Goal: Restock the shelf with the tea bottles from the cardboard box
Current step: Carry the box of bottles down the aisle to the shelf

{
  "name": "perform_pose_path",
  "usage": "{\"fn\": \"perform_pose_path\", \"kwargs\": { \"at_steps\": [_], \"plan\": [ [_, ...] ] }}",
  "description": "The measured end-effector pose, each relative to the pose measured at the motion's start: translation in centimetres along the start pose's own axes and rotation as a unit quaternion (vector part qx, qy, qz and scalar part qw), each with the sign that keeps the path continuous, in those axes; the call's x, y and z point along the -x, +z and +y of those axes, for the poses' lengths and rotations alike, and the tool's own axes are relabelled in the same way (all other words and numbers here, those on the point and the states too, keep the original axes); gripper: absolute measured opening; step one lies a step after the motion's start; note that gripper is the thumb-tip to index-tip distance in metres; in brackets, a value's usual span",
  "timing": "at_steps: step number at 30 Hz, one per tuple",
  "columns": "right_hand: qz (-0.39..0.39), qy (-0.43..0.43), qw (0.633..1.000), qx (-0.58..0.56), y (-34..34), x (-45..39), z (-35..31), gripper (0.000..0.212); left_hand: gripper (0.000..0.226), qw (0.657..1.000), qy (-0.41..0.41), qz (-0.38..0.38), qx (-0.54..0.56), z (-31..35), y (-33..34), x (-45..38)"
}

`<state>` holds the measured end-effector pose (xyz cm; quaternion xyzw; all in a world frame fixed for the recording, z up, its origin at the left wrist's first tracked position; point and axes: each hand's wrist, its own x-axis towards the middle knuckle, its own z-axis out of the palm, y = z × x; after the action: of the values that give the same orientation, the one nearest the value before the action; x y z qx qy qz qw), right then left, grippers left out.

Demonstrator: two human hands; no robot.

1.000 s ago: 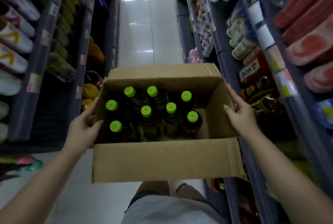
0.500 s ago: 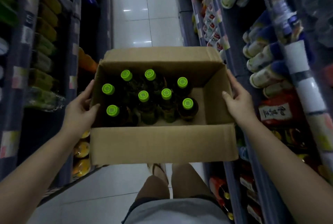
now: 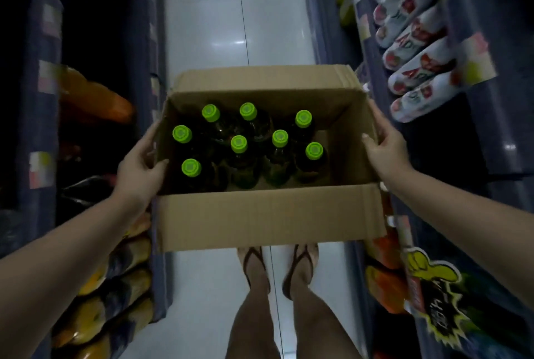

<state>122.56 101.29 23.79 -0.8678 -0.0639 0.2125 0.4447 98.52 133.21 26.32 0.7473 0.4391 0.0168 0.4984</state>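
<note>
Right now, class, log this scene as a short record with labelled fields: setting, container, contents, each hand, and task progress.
Setting: shop aisle, stocked shelves on both sides, white tiled floor
Container: open cardboard box, carried above the feet
Contents: eight tea bottles with green caps, upright, grouped toward the left
Left hand: grips the box's left wall
Right hand: grips the box's right wall
Progress: no bottle taken out yet

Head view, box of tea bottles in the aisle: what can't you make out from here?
- Tea bottles: only green caps show; labels lost in the dark cardboard box.
- Box underside: hidden by its front wall.
- Left hand and right hand: fingers on the outer walls partly hidden by cardboard.
- Left shelves: blurred and dark, so the tea slot is unclear.
- Right shelf bottles: print smeared.
</note>
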Motion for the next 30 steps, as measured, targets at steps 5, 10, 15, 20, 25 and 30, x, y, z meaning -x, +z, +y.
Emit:
{"fn": "perform_pose_path", "kwargs": {
  "at_steps": [5, 10, 15, 20, 25, 30],
  "plan": [
    [0.015, -0.017, 1.000, -0.005, 7.1, -5.9, 9.4, 0.065, 0.077, 0.999, -0.034, 0.022, 0.000, -9.2, 6.6, -7.9],
    [0.023, 0.021, 1.000, -0.006, 12.0, -9.5, 16.3, 0.062, 0.075, 0.999, -0.043, 0.016, 0.007, -16.2, 11.8, -11.9],
    [-0.022, 0.033, 0.997, 0.066, 14.7, -10.9, 21.8, 0.065, 0.080, 0.995, -0.096, 0.008, 0.019, -21.5, 15.5, -13.3],
    [-0.042, 0.075, 0.993, 0.080, 16.8, -9.9, 25.8, 0.064, 0.079, 0.996, -0.088, 0.011, -0.014, -24.5, 18.5, -13.0],
    [-0.022, 0.056, 0.993, 0.106, 17.9, -8.9, 27.7, 0.064, 0.076, 0.995, -0.087, 0.017, -0.050, -27.6, 19.0, -12.4],
    [-0.003, 0.071, 0.992, 0.100, 18.5, -8.2, 28.0, 0.063, 0.075, 0.993, -0.099, 0.027, -0.051, -28.3, 19.3, -11.8]
  ]
}}
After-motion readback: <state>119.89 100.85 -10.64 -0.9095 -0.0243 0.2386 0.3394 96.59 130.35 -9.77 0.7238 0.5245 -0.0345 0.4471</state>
